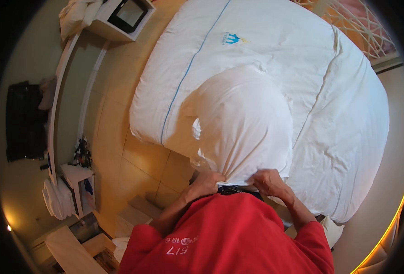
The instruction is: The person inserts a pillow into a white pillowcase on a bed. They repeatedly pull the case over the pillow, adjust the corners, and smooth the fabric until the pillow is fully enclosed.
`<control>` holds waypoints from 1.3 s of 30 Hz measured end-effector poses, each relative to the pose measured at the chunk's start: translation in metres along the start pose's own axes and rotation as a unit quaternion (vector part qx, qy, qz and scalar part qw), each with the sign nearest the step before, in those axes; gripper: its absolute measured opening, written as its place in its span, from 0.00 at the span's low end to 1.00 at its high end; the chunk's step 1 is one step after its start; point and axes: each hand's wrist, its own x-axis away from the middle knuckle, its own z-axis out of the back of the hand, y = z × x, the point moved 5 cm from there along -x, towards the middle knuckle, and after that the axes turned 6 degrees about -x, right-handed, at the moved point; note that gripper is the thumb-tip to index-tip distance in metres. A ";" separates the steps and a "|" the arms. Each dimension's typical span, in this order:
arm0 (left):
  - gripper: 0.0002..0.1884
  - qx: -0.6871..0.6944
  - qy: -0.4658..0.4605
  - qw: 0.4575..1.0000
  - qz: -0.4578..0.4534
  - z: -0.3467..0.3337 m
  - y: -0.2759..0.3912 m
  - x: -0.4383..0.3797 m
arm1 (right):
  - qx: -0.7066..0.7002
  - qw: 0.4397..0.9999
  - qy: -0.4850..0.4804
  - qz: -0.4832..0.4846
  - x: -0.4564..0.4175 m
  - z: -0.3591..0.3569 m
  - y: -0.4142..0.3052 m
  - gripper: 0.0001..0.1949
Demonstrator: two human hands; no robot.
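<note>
A white pillow in a white pillowcase (246, 120) bulges out in front of my body, over the near edge of the bed. My left hand (207, 181) grips the fabric at its near end, on the left side. On the right side of that same end, my right hand (267, 179) is closed on the cloth. Folds run from both hands up the fabric. Behind it lies a white duvet (277, 41) with a blue stripe and a printed logo.
A white cabinet with a dark-fronted appliance (128, 15) stands at the upper left. Folded white towels (59, 198) rest beside a small shelf unit (82, 181) at the left. A padded headboard with a light strip (387, 243) is at lower right. Tiled floor (143, 157) shows left of the bed.
</note>
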 end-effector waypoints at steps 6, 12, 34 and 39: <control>0.07 0.119 -0.057 0.984 0.122 -0.018 -0.008 -0.015 | 0.014 0.996 -0.072 -0.055 0.032 -0.032 0.025 0.02; 0.17 0.071 0.048 0.992 0.091 0.010 0.017 -0.025 | -0.038 0.941 0.336 -0.003 0.034 0.022 0.008 0.04; 0.14 0.093 -0.087 0.987 0.093 0.001 0.044 -0.057 | -0.017 0.933 0.357 0.051 0.032 0.032 -0.011 0.11; 0.18 0.134 -0.163 0.973 0.091 -0.023 0.031 -0.051 | -0.183 0.970 0.150 -0.058 0.048 -0.003 0.014 0.07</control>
